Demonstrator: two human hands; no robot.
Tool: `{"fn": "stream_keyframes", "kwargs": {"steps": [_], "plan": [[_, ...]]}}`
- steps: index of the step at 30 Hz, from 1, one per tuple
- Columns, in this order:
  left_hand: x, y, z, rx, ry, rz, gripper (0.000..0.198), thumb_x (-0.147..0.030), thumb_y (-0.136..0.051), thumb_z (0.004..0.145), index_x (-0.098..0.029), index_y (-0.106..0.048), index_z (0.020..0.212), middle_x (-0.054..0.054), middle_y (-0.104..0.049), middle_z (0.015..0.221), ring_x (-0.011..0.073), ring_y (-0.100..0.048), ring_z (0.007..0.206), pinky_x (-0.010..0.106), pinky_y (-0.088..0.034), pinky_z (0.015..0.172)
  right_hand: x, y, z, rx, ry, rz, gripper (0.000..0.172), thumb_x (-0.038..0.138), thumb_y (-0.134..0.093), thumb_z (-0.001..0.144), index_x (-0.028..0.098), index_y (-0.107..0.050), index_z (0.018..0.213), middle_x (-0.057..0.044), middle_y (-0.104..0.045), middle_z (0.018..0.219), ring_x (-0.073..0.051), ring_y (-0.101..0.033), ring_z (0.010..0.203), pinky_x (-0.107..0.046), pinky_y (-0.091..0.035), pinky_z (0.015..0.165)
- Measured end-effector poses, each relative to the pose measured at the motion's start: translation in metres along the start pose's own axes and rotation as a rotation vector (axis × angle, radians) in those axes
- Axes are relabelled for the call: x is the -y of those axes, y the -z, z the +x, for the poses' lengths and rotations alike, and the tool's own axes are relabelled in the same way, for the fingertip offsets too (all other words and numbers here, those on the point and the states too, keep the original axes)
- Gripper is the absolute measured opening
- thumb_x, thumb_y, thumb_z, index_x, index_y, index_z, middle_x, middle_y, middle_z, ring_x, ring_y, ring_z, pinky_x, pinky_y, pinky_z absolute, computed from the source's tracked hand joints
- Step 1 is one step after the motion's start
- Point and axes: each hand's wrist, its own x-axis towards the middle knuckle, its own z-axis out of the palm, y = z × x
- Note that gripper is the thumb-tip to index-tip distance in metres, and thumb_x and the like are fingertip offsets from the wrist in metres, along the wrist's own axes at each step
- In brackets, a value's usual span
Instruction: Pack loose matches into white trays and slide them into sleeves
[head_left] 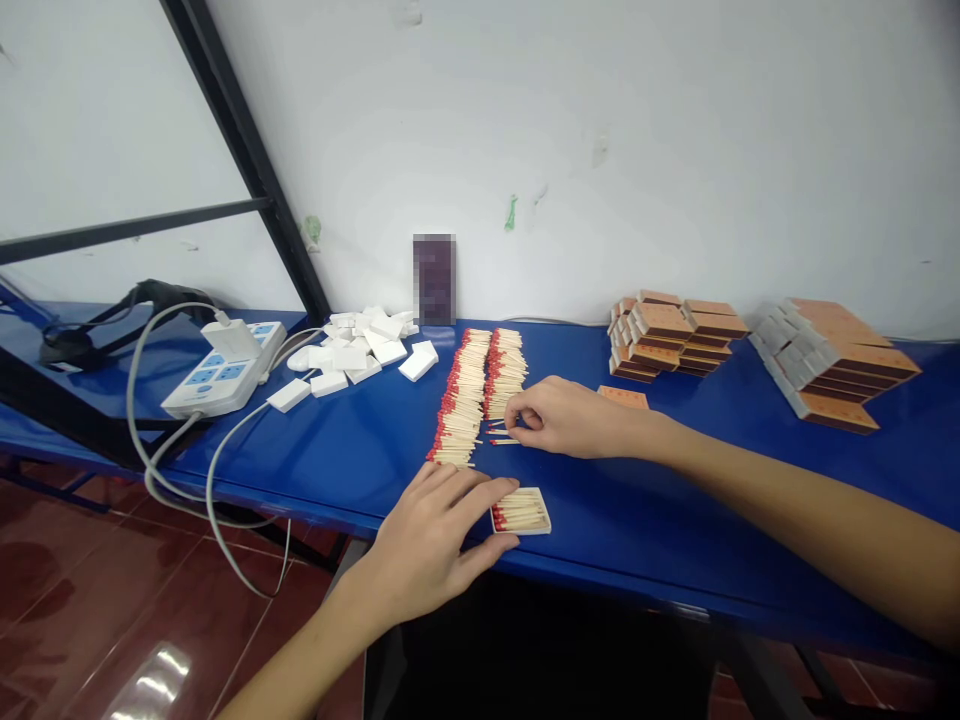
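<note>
My left hand [435,530] lies on the blue table [337,450] near its front edge. Its fingers are loosely spread, with thumb and forefinger gripping the left end of a white matchbox tray [523,512] part-filled with red-tipped matches. My right hand [570,418] sits further back, fingertips pinched shut on a few loose matches [501,436], just beside the two long match rows [480,390]. Matchbox sleeve stacks [671,335] stand well apart on the right.

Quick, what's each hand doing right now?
Left hand: thumb and forefinger grip the matchbox tray.
Right hand: fingertips pinched on loose matches.
</note>
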Motion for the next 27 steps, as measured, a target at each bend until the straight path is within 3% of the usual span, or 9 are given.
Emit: {"fn": "stream_keyframes", "kwargs": {"steps": [6, 12, 27], "plan": [[0.000, 0.000, 0.000, -0.002, 0.002, -0.003, 0.034, -0.036, -0.060, 0.095, -0.021, -0.055, 0.125, 0.007, -0.067, 0.116, 0.0223, -0.061, 0.100, 0.039, -0.045, 0.095, 0.000, 0.004, -0.001, 0.032, 0.025, -0.003, 0.008, 0.020, -0.059, 0.080, 0.019, -0.066, 0.078, 0.002, -0.059, 0.065, -0.010, -0.047, 0.057, -0.023, -0.030, 0.056], [0.000, 0.000, 0.000, 0.002, 0.005, -0.008, 0.034, -0.035, -0.061, 0.094, -0.022, -0.055, 0.125, 0.006, -0.066, 0.116, 0.0221, -0.061, 0.100, 0.039, -0.044, 0.094, 0.000, -0.003, 0.001, -0.094, -0.013, -0.059, 0.015, 0.020, -0.053, 0.085, 0.021, -0.067, 0.080, 0.001, -0.060, 0.067, -0.011, -0.043, 0.058, -0.024, -0.026, 0.056], [0.000, 0.000, 0.000, -0.001, 0.002, -0.009, 0.033, -0.035, -0.061, 0.094, -0.022, -0.055, 0.124, 0.006, -0.067, 0.116, 0.0219, -0.061, 0.100, 0.039, -0.044, 0.095, 0.000, -0.009, 0.005, -0.080, -0.075, -0.094, 0.016, 0.022, -0.056, 0.087, 0.020, -0.071, 0.083, 0.000, -0.061, 0.066, -0.012, -0.047, 0.059, -0.024, -0.025, 0.056]]}}
